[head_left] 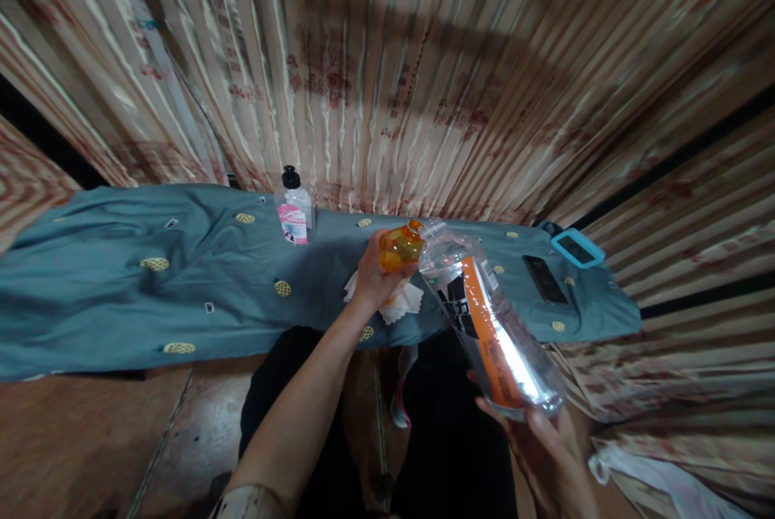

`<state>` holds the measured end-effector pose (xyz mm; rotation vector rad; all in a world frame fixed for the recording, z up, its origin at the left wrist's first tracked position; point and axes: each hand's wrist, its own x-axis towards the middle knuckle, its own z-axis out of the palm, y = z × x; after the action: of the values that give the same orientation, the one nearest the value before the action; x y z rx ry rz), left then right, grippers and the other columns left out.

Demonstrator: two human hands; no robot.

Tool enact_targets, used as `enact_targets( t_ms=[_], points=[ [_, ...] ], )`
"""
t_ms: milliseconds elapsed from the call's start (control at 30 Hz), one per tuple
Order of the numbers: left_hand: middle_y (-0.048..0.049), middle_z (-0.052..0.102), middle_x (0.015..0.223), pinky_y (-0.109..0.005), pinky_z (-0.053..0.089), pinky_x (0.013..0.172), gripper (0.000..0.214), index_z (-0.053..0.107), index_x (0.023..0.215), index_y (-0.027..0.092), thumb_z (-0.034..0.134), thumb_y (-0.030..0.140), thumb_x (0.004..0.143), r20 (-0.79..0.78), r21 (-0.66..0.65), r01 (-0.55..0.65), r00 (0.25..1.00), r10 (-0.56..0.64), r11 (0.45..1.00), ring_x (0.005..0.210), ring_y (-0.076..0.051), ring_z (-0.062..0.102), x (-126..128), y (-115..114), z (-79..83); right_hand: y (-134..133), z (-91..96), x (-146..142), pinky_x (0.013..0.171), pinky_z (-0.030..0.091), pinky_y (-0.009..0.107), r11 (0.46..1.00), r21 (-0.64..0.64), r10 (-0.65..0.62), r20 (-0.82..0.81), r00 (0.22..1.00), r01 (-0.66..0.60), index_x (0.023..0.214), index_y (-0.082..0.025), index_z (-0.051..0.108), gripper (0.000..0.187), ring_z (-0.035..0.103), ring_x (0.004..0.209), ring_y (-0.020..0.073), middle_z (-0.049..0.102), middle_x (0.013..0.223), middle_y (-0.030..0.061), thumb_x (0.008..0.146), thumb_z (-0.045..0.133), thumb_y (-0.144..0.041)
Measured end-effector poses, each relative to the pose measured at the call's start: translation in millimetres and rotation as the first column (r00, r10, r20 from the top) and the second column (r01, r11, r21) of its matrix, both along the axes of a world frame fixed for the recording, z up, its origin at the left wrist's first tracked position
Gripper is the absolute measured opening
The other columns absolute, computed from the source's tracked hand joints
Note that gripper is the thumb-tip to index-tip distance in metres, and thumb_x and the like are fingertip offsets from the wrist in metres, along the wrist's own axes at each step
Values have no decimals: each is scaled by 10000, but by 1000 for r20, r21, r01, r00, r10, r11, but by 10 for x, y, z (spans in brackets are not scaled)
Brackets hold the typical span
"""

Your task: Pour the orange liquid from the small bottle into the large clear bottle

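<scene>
My left hand is wrapped round a small orange see-through bottle, its open neck pointing up and to the right. A large clear plastic bottle with an orange, black and silver label is tilted, its mouth right by the orange bottle's neck; whether the two touch I cannot tell. My right hand grips the large bottle near its base. Beneath the left hand lies a white tissue, partly hidden by the hand and orange bottle.
A clear pump bottle with a black top and pink label stands at the back of the green-blue cloth. To the right are a black phone and a blue-framed device. Patterned curtains hang behind; a white plastic bag is low right.
</scene>
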<state>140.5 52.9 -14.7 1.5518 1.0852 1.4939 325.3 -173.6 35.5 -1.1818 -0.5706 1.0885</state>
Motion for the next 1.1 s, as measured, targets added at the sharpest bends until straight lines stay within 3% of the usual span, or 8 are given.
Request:
enact_targets(
  t_ms=[167,400,600,900,1100],
  points=[
    [-90,665,1204,-438,511,997,701,489,1241,226,825,432,661,8,5,-7,1000,7,1000,1121,-276,654,0,3,-3,-27,-67,65,769,653,433,1000,-9,13,49,999,-12,1328,-301,596,656,781,909,318,794,1031,81,722,838,-370],
    [-92,675,1200,-437,522,982,699,495,1240,220,830,405,656,3,-2,-11,1000,11,1000,1107,-279,667,0,-16,17,-31,23,8,794,633,347,999,-40,-7,94,996,11,1306,-294,592,644,773,940,261,765,1171,63,718,841,-379],
    [-78,680,1183,-428,532,967,675,503,1238,219,815,378,661,-11,3,-20,1000,20,1000,1087,-269,672,5,-13,23,-18,22,6,759,626,368,999,-42,-25,103,994,30,1304,-235,599,697,777,855,276,793,932,69,681,866,-396],
    [-78,677,1189,-433,522,976,697,491,1244,225,823,390,653,18,-18,-17,1000,17,1000,1091,-267,669,18,-9,-3,-30,26,28,792,608,409,996,-77,-26,133,991,37,1397,-230,538,799,753,996,339,789,941,87,681,863,-372],
    [-84,679,1173,-427,526,961,694,493,1230,222,829,411,653,-3,-4,-26,1000,26,1000,1076,-270,672,23,-10,11,-25,25,12,785,625,357,998,-59,-25,129,991,33,1365,-261,558,726,757,993,290,781,1101,76,704,840,-365]
  ],
)
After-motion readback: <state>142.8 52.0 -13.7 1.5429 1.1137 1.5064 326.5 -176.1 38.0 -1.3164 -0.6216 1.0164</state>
